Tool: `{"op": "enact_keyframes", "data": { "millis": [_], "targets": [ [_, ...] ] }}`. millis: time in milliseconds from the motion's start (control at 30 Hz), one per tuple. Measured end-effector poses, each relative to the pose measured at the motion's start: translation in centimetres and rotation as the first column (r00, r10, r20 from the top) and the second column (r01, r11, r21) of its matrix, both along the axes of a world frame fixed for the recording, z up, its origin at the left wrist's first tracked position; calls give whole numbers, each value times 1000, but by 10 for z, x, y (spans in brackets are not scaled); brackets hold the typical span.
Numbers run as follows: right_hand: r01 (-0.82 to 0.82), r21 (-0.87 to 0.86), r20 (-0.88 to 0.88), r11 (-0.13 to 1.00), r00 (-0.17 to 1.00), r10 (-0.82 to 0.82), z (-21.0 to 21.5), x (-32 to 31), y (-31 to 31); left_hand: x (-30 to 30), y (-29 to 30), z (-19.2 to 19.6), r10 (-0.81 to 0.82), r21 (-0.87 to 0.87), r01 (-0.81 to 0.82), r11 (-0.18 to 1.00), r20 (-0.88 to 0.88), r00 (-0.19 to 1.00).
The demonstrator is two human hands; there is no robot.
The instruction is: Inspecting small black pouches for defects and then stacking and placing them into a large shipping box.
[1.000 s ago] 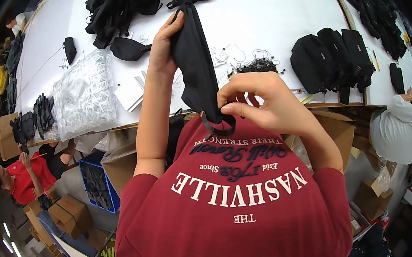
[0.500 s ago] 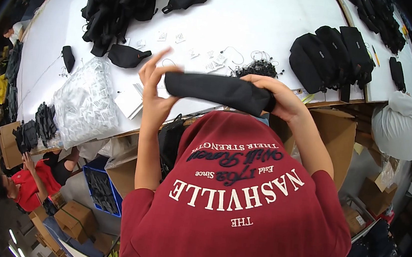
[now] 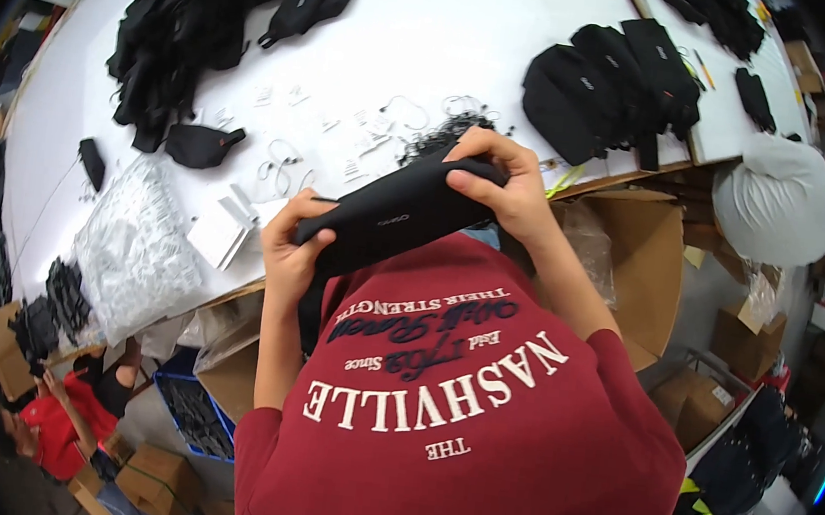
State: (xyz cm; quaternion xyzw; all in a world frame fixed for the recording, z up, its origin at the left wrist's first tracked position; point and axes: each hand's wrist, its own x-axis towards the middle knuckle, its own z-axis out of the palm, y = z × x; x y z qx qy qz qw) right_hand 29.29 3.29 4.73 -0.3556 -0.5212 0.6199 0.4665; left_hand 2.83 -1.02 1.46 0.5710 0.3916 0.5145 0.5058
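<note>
Between my two hands I hold a black fabric pouch (image 3: 399, 218) with a small grey mark, up off the table edge in front of my chest. It slants, its right end farther from me. My left hand (image 3: 296, 240) pinches the left end, thumb on the near face. My right hand (image 3: 503, 182) grips the other end, thumb across the top and fingers wrapped behind. Just beyond the pouch lies a tangle of thin black cords (image 3: 451, 131). Small white paper tags (image 3: 356, 169) and a stack of white cards (image 3: 219, 237) lie on the white table (image 3: 435, 39).
A big heap of black pouches (image 3: 179, 37) covers the far left. More black pouches (image 3: 606, 87) overlap at the right. A clear plastic bag of white packets (image 3: 138, 239) sits near the left edge. Below stand a cardboard box (image 3: 647, 272) and a blue crate (image 3: 195, 416). A person (image 3: 68, 427) works at lower left.
The pouch has turned from nearly level to slanted, and its marked face now shows. My left fingers, spread before, have closed on its end. The whole view has shifted.
</note>
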Motion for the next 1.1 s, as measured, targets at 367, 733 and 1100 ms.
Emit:
{"op": "enact_keyframes", "data": {
  "millis": [367,733,1100],
  "targets": [
    [815,245,174,526,496,-850,-58,160,87,-113,9,-87,382,117,-509,853,-803,457],
    [540,736,562,409,-150,-813,-118,155,76,-160,-16,-148,269,204,-737,644,-963,-32],
    [-154,310,916,938,311,-252,-174,-12,105,-180,-21,-144,424,96,-746,659,-866,264]
  ]
}}
